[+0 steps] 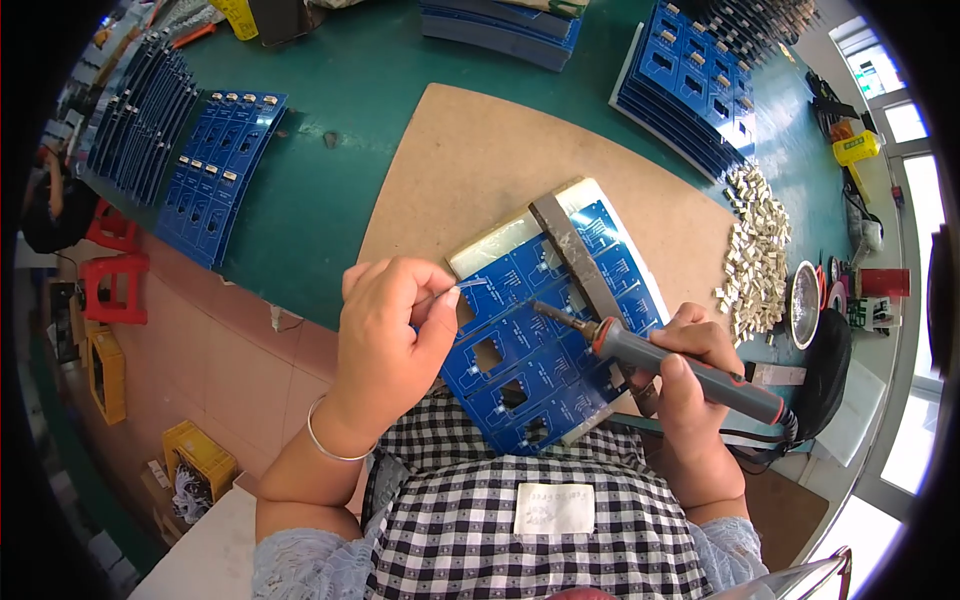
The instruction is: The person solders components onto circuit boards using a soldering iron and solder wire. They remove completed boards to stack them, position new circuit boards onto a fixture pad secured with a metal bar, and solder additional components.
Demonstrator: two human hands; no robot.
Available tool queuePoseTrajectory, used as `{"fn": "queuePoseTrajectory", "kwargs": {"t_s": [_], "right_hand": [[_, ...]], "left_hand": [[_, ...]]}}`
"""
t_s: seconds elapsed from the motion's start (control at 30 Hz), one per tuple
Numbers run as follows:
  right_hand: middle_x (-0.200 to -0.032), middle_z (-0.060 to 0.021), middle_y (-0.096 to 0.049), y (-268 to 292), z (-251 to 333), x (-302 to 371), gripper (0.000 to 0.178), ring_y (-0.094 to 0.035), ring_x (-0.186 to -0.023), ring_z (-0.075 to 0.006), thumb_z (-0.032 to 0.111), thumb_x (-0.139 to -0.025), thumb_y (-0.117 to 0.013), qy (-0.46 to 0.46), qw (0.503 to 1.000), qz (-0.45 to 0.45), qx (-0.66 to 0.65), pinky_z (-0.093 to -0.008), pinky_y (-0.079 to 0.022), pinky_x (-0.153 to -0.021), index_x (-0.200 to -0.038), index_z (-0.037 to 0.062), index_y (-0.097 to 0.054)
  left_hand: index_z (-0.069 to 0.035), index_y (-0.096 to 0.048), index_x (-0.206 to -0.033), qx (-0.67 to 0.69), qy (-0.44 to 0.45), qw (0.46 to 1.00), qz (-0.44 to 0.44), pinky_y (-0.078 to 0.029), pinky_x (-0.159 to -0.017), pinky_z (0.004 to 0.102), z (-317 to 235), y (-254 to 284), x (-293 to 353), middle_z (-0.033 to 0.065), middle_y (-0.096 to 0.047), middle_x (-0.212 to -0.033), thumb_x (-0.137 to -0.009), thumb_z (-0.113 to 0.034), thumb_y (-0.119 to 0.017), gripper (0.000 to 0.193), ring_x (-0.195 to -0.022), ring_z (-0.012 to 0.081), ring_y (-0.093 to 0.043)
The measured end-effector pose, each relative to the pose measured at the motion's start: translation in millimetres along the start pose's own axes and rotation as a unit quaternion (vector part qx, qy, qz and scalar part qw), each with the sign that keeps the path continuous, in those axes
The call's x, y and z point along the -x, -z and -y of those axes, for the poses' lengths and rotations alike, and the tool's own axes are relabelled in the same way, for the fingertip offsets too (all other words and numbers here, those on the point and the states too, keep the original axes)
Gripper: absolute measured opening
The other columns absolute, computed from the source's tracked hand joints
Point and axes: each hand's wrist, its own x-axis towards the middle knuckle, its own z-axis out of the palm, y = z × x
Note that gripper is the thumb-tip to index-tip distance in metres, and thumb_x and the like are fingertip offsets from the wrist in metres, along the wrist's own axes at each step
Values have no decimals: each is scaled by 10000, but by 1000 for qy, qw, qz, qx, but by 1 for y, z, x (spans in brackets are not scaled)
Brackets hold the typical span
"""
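The left hand [392, 322] pinches a thin wire [472, 284] between thumb and forefinger, above the near left edge of a blue circuit board [530, 342]. The right hand [693, 385] is wrapped around a grey soldering iron [652, 353], its tip pointing over the middle of the board; whether it touches cannot be told. The board lies tilted on a pale block [498, 240], a dark bar [578, 258] across it, at the near edge of a brown sheet [480, 150] on the green counter [340, 170]. White printing marks the board, too small to read. A white patch [555, 509] on the checked apron [450, 540] carries faint handwriting, illegible. Small metal connectors [755, 265] lie heaped at right, below a stack of blue boards [690, 75] with pale printed lines; more boards [215, 180] stand at left.
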Motion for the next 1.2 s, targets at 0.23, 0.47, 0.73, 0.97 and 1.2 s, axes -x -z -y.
{"fn": "queuePoseTrajectory", "kwargs": {"t_s": [0.23, 0.47, 0.73, 0.97, 1.2], "right_hand": [[-625, -61, -564, -1, -3, 1, 328, -552, -520, -105, 308, -851, -628, -7, 1000, 6, 12, -215, -426, -580, -840, -17, -580], [-654, -75, -546, 0, -7, 1, 353, -556, -521, -111, 322, -854, -628, -6, 1000, 15, 2, -197, -422, -514, -846, -27, -579], [-669, -81, -542, 3, -1, 0, 332, -550, -507, -113, 302, -856, -618, -21, 1000, -4, -4, -215, -426, -535, -854, -26, -572], [-719, -88, -544, -1, 2, -1, 308, -566, -525, -123, 278, -859, -613, -40, 999, -32, 3, -223, -427, -544, -857, -27, -569], [-713, -92, -543, -1, 3, -3, 308, -570, -534, -122, 279, -866, -612, -24, 1000, -2, 17, -219, -427, -533, -865, -26, -568]], "left_hand": [[-131, -584, -774, -106, -100, 989, 0, -311, -730, 328, -8, -10, 1, -46, -527, -596, -723, -32, -689, 153, -610, 150, -477], [-154, -618, -797, -134, -125, 983, -4, -290, -722, 327, -6, -9, -2, -50, -503, -582, -712, -52, -713, 164, -598, 148, -465], [-141, -538, -730, -91, -92, 992, -3, -304, -697, 335, -4, -12, -2, -40, -490, -572, -692, -71, -700, 180, -575, 161, -460], [-147, -467, -670, -119, -134, 983, -25, -307, -700, 337, -7, -18, -6, -32, -470, -543, -660, -46, -672, 229, -563, 166, -444], [-142, -505, -676, -128, -151, 980, -4, -306, -690, 337, -9, -23, -7, -37, -487, -549, -653, -36, -693, 217, -552, 164, -448]]}}
